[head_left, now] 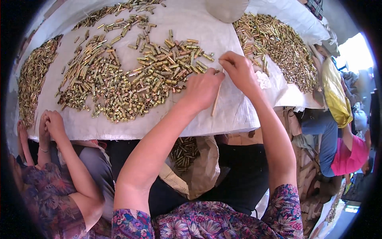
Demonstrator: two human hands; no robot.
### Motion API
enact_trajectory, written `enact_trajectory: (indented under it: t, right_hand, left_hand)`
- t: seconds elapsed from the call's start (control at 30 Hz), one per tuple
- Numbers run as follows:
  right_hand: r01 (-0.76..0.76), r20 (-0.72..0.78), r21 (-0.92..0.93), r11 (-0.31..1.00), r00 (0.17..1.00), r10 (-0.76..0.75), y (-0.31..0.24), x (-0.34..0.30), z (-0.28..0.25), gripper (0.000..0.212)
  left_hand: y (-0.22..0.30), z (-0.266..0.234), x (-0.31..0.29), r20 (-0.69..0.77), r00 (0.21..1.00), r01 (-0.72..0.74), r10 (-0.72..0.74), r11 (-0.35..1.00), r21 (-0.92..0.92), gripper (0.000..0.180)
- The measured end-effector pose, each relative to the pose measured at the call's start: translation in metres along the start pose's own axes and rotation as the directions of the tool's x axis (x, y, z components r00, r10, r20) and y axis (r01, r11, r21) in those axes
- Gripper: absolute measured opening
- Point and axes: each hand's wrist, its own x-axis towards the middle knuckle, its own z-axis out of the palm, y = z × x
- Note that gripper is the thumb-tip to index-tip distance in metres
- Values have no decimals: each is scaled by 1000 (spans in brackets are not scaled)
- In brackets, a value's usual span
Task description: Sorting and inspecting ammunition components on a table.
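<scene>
Probably light, stiff and smooth (thin enough to snap, perhaps), the tan rod point(216, 102) suits a pinch near its upper end. It slants down beside the curled-together fingers of the left hand point(203, 89) and below the pinched-together fingers of the right hand point(240, 73); which clamp it, I cannot tell.

Metal pieces point(119, 95) lie on the sheet point(191, 24) — more in the bag point(209, 157) below.

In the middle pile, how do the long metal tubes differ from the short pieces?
The tubes are slim and clearly longer, while the short pieces are stubby. The tubes lie looser, while the short pieces crowd together. Both look shiny and mostly gold-coloured.
</scene>
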Motion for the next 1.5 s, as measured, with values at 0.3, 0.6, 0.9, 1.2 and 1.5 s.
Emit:
enact_trajectory:
  t: [0.3,0.6,0.9,1.2,1.5]
  right_hand:
    - [179,223,-513,839,972,-71,-2,54,27,22]
    - [-11,228,6,1000,974,10,-21,-17,-1,30]
    - [-466,348,777,423,878,328,-70,-115,18,11]
    - [-412,325,874,256,889,322,-88,-135,32,10]
    - [-438,379,881,179,879,290,-83,-145,41,9]
  left_hand:
    - [-5,4,4,-46,996,80,-81,997,-19,15]
    - [-11,-47,-77,355,884,435,-305,254,-864,16]
    - [7,-71,-118,347,874,397,-340,86,-914,18]
    - [14,-80,-132,331,897,319,-294,-88,-944,11]
    - [13,-79,-135,323,894,299,-311,-122,-946,12]
